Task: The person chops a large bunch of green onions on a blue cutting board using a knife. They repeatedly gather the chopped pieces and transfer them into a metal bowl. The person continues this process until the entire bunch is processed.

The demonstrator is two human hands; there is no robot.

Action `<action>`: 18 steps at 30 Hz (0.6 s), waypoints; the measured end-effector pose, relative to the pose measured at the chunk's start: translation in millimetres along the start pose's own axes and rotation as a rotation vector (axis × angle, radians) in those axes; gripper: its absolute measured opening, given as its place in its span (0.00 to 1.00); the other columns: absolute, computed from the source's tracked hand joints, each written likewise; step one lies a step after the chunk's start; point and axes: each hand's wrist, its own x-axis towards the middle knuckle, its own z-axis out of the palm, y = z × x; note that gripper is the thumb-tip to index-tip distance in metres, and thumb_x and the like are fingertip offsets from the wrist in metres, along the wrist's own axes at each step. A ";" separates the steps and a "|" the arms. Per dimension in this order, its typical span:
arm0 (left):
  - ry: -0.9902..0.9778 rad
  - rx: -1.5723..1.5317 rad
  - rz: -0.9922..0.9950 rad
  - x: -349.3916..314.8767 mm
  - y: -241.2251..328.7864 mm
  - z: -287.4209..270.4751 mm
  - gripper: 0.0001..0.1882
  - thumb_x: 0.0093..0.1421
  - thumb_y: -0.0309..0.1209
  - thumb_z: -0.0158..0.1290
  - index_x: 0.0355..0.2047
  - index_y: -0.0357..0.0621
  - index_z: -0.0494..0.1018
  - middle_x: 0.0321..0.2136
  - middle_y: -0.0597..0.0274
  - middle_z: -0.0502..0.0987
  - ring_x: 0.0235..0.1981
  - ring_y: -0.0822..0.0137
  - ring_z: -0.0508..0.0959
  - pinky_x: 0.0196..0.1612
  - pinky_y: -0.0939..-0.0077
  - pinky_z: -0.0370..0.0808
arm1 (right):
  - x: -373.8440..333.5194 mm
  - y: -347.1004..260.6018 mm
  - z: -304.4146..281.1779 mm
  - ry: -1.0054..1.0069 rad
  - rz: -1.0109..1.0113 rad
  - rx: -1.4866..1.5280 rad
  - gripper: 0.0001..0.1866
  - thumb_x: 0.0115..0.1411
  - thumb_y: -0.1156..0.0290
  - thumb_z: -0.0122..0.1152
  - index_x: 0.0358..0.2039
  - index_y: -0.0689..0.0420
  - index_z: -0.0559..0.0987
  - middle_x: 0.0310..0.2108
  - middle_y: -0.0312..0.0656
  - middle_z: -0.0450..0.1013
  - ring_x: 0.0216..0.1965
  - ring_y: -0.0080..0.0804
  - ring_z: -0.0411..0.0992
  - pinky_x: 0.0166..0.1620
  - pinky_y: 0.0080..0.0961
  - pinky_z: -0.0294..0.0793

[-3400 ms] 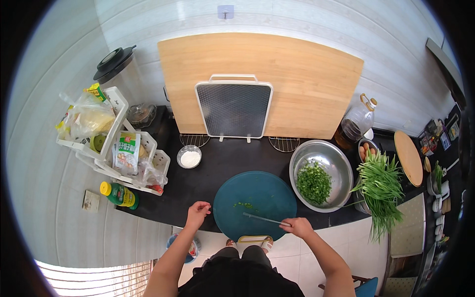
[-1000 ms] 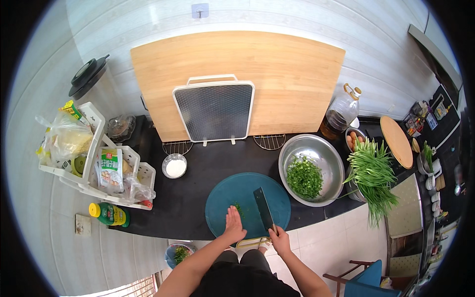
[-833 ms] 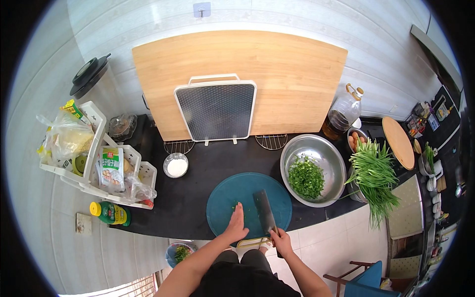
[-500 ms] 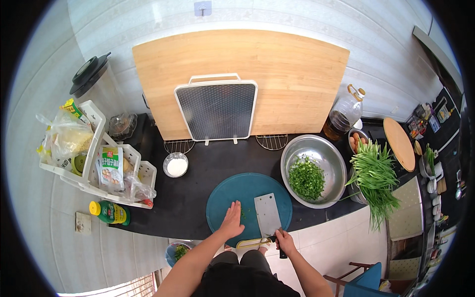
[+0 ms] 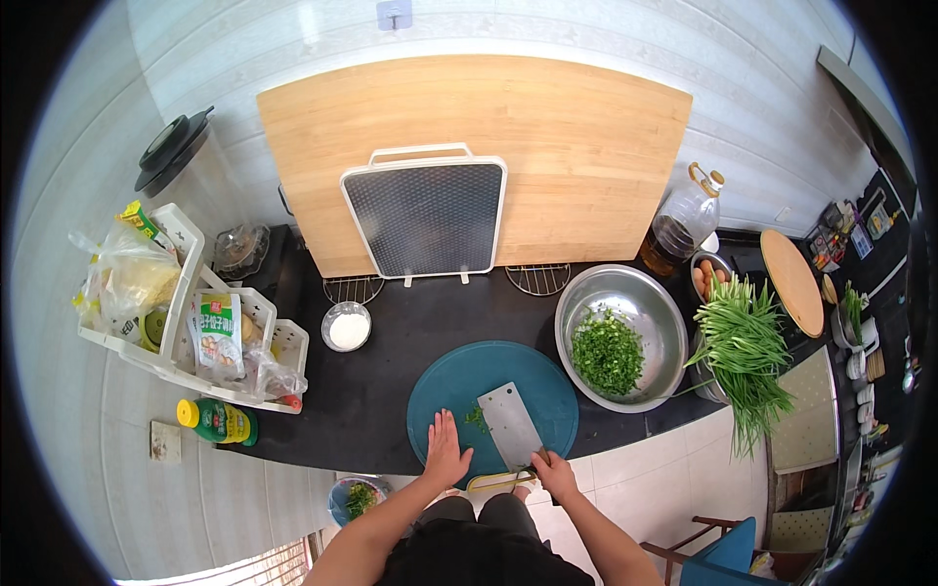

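Observation:
A round teal cutting board (image 5: 440,381) lies at the counter's front edge. My left hand (image 5: 445,451) rests flat on its left part, fingers stretched out and holding nothing. My right hand (image 5: 556,476) is wrapped round the handle of a cleaver (image 5: 509,424), whose broad blade lies over the board. Between the blade and my left hand sits a small patch of chopped greens (image 5: 476,418). To the right of the board stands a steel bowl (image 5: 669,334) with a heap of chopped greens (image 5: 607,354) inside.
Long green chives (image 5: 740,342) hang over the counter's edge at right, near a bowl of eggs (image 5: 710,275) and an oil jug (image 5: 681,227). A glass bowl of white powder (image 5: 347,328) stands left of the board. White baskets (image 5: 176,363) hold packets. Behind leans a wooden board (image 5: 576,156).
The cleaver has shifted left and tilted, its blade now beside the small greens patch. My left hand has moved slightly left and down, away from the greens.

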 end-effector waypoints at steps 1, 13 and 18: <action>-0.017 0.002 0.000 -2.7 -0.4 3.6 0.48 0.54 0.37 0.53 0.62 0.26 0.35 0.64 0.35 0.39 0.66 0.42 0.38 0.66 0.51 0.38 | 1.3 0.6 2.7 0.022 -0.034 -0.008 0.24 0.57 0.47 0.54 0.30 0.60 0.75 0.21 0.46 0.73 0.22 0.38 0.71 0.27 0.32 0.70; -0.091 0.018 -0.081 1.6 18.5 27.0 0.57 0.57 0.61 0.41 0.60 0.19 0.29 0.63 0.29 0.30 0.66 0.40 0.27 0.65 0.50 0.29 | -0.2 -6.5 14.1 -0.037 -0.124 -0.114 0.25 0.57 0.47 0.56 0.29 0.61 0.75 0.18 0.45 0.73 0.16 0.33 0.72 0.23 0.29 0.70; -0.100 -0.028 -0.081 3.6 22.7 30.1 0.58 0.57 0.62 0.41 0.59 0.18 0.28 0.63 0.29 0.29 0.65 0.40 0.27 0.65 0.49 0.29 | 6.1 -1.3 14.6 -0.152 -0.090 0.025 0.23 0.57 0.50 0.58 0.28 0.61 0.75 0.15 0.39 0.69 0.15 0.25 0.68 0.20 0.24 0.67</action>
